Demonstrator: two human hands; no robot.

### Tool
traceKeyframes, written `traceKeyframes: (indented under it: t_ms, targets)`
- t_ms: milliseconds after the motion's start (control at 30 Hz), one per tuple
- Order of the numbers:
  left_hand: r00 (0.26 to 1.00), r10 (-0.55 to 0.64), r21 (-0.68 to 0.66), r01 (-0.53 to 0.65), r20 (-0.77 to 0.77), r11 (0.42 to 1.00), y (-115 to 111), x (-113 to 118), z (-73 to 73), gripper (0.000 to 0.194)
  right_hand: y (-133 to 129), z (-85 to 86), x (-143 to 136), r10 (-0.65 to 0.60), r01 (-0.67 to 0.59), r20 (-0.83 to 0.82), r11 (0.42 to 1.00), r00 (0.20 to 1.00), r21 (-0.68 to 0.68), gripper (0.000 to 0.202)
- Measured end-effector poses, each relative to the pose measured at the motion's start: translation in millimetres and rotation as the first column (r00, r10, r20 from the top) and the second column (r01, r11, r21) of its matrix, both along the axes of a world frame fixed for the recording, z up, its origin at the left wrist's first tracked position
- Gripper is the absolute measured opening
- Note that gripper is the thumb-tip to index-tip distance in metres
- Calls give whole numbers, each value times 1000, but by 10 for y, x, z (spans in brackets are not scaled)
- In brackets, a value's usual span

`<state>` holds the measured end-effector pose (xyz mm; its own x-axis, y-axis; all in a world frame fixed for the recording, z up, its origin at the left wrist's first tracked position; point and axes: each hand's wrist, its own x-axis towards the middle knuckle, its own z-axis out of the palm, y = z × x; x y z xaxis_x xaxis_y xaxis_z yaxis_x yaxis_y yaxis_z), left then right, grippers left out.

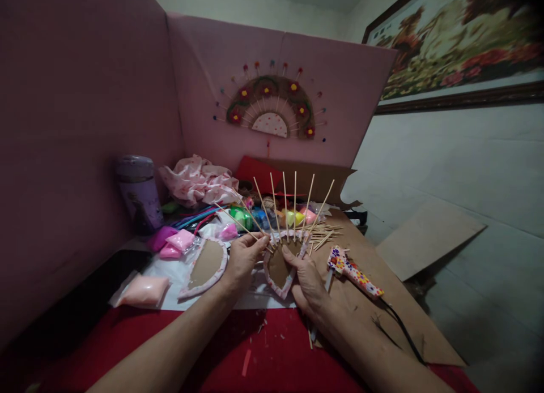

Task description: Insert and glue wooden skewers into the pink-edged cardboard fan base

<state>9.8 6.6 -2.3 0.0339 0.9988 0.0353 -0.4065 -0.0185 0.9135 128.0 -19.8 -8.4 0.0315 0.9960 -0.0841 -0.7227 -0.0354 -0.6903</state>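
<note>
My right hand point(308, 280) grips a half-round cardboard piece point(279, 271) edged with pink patterned fabric, thumb lying on its bare brown face. Several thin wooden sticks point(296, 206) fan out from its curved edge. At the left end of that edge, my left hand point(243, 263) pinches the lower end of a wooden stick point(233, 217) between thumb and fingers; the exact contact point is partly hidden. Left of my left hand lies a second fabric-edged cardboard piece point(207, 263), without sticks. Loose wooden sticks point(323, 234) lie behind my right hand.
A flower-patterned glue gun point(355, 274) with a black cord lies on a cardboard sheet at right. Bags of coloured clay point(147, 290), a purple tumbler point(138, 195) and crumpled pink fabric point(199, 180) stand left and behind. A decorated fan point(270, 104) is on the pink backboard.
</note>
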Motion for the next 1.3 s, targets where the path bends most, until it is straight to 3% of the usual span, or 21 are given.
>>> traceKeyframes:
  t_ms: [1300]
  targets:
    - [1000,7,29,-8,9,1000,15,3,-2,32,15,-3,1,4,-4,17,1000,1000,-17,37]
